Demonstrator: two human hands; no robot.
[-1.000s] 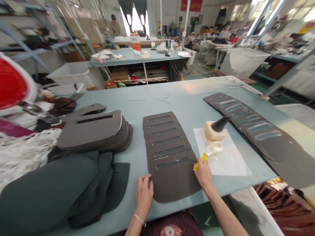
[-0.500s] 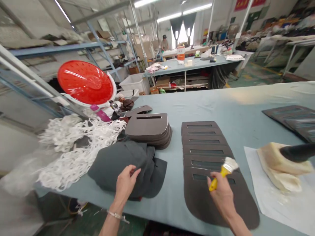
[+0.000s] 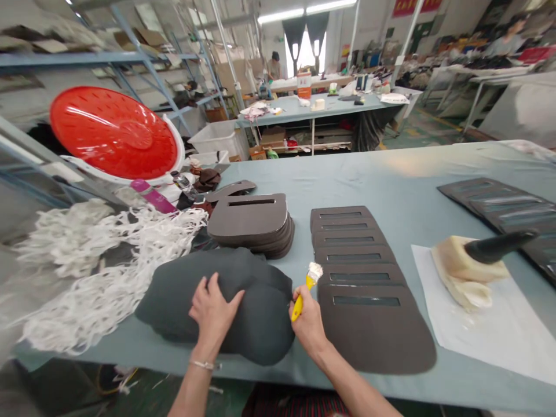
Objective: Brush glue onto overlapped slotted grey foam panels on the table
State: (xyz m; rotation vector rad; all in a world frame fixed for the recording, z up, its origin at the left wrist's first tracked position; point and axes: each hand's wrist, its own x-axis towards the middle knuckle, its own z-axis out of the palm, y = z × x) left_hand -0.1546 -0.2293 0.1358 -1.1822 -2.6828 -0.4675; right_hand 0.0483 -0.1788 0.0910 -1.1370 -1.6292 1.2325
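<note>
My left hand (image 3: pixel 215 313) lies with fingers spread on a pile of dark grey fabric pieces (image 3: pixel 167 295) at the near side of the table. In my right hand (image 3: pixel 310 324) is a yellow-handled paintbrush (image 3: pixel 310 282), its bristles up and coated with white paste. The fingers of that hand are at the right edge of the fabric; whether they also pinch it is unclear. Just right of them, slotted dark panels (image 3: pixel 369 336) lie overlapped in a row. Behind the fabric stands a stack of similar slotted panels (image 3: pixel 249 217).
White stringy strips (image 3: pixel 108 289) cover the left side, below a red basin (image 3: pixel 117 133). A cream block with a black handle (image 3: pixel 499 246) sits on a white sheet (image 3: pixel 438 307) at the right. More slotted panels (image 3: pixel 499 200) lie beyond it. A person (image 3: pixel 274 66) is far back.
My right hand has moved left from above the overlapped panels to the fabric's edge, carrying the paintbrush. My left hand has spread out on the fabric, which now lies smoother.
</note>
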